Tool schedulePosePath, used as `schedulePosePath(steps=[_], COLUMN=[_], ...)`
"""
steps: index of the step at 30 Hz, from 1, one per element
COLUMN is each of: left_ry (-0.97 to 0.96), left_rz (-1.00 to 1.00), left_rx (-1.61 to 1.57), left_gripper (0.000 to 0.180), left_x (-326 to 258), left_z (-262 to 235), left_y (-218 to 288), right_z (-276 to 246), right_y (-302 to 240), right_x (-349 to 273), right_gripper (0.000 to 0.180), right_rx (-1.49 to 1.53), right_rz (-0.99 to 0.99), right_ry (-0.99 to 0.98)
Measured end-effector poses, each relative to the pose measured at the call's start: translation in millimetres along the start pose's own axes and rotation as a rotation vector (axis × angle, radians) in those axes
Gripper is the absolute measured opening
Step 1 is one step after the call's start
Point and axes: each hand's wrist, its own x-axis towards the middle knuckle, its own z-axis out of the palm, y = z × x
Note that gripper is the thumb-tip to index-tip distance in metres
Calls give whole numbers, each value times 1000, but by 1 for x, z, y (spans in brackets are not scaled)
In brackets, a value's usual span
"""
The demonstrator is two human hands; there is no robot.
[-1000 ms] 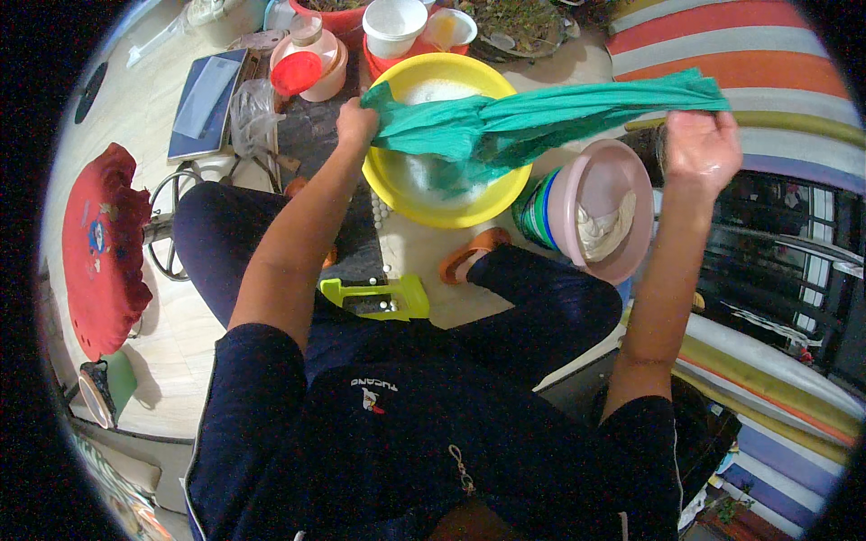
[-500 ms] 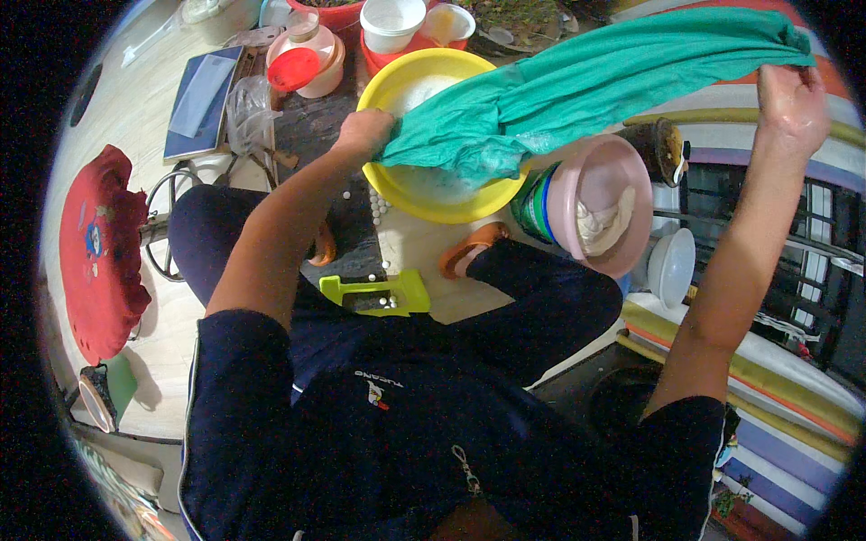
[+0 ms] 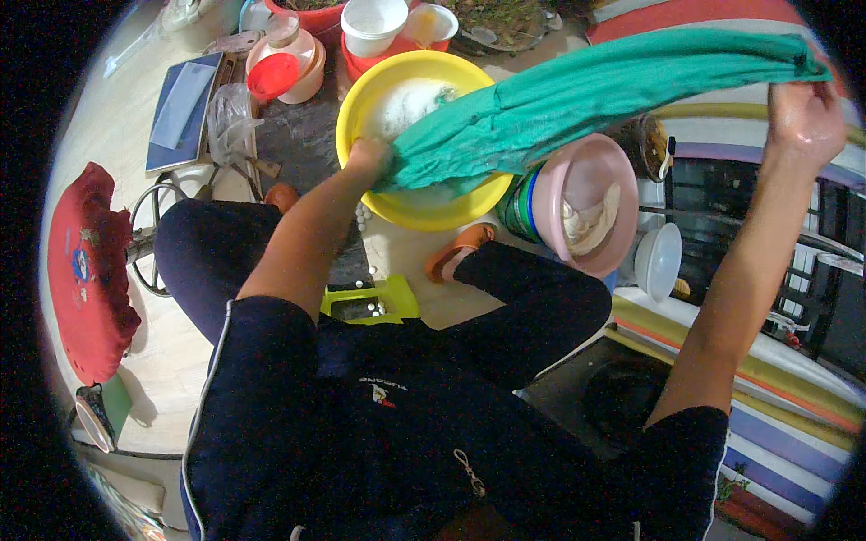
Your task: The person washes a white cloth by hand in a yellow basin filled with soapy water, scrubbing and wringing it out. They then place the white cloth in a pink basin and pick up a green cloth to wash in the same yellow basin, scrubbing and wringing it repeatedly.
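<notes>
From the head camera, the person sits low with knees apart and stretches a green cloth (image 3: 577, 113) between both hands. The left hand (image 3: 368, 160) is closed on the cloth's lower end, right over the yellow basin (image 3: 361, 99), which holds white suds or foam. The right hand (image 3: 806, 113) is raised high toward the right rim of the view, its fingers clenched around the cloth's other end, so the fabric runs taut and bunched in a long diagonal band above the basin.

Just right of the basin, partly under the cloth, sits a pink bowl (image 3: 591, 194) with a pale wad inside; a small white bowl (image 3: 658, 260) lies beside it. Beyond the basin stand a white cup (image 3: 372, 22) and a pale pot with a red lid (image 3: 275, 74). A yellow-green object (image 3: 372, 302) lies on the floor between the legs, and a red round cushion (image 3: 86, 270) lies far left.
</notes>
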Motion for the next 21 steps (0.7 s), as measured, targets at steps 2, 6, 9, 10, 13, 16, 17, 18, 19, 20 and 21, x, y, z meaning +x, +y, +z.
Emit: schedulePosePath(steps=[2,6,9,10,13,16,17,18,19,20,21], left_ry=[188,538,328,278,200,254,449,470,492,516,492], left_rz=[-19,144,233,205,61,-81,36,46,56,60,123], left_rx=[-195,-744,-982,-953,-770,-1105,-1124,-1130,-1133,-1133,-1127], left_gripper=[32,54,48,43,31,25,24,23,22,21,22], left_x=[-11,21,24,25,32,39,48,45,37,33,39], left_z=[-24,-46,-57,-54,-33,-8,12,6,-8,-16,-11], left_y=[11,34,65,67,53,41,32,45,65,77,83], right_z=[8,7,8,7,-7,-26,-32,-35,-30,-26,-23], right_y=[25,82,111,113,100,106,115,117,123,130,137], right_x=[-7,-13,-13,-13,-21,-38,-42,-45,-47,-47,-47], right_gripper=[11,9,9,9,9,11,12,12,13,14,14], right_rx=[-23,388,473,489,528,517,567,590,637,672,707], right_rz=[-174,55,41,20,-24,-36,4,36,59,54,51], right_ry=[553,514,496,492,567,558,562,581,623,622,618])
